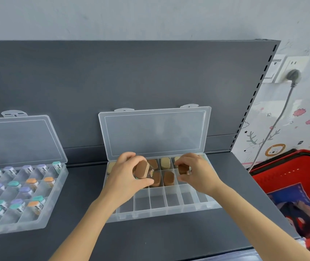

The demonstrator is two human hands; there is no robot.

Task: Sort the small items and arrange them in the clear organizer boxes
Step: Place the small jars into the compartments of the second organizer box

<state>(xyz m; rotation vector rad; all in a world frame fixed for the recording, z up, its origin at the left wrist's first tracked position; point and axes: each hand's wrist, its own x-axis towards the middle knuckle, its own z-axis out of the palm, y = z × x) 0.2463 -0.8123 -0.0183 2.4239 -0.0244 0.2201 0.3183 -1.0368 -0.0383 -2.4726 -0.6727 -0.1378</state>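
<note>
Brown-capped bottles [142,168]: left hand [123,178] grips perhaps two, right hand [199,173] pinches one over organizer [158,203].

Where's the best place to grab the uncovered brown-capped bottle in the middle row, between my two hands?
Take the brown-capped bottle by its cap, coming straight down from above. It stands upright in its compartment, so mainly the cap shows, and the dividers of the organizer box wall in its body. The cap looks oblong, so pinching across its narrower width probably holds best.
</note>
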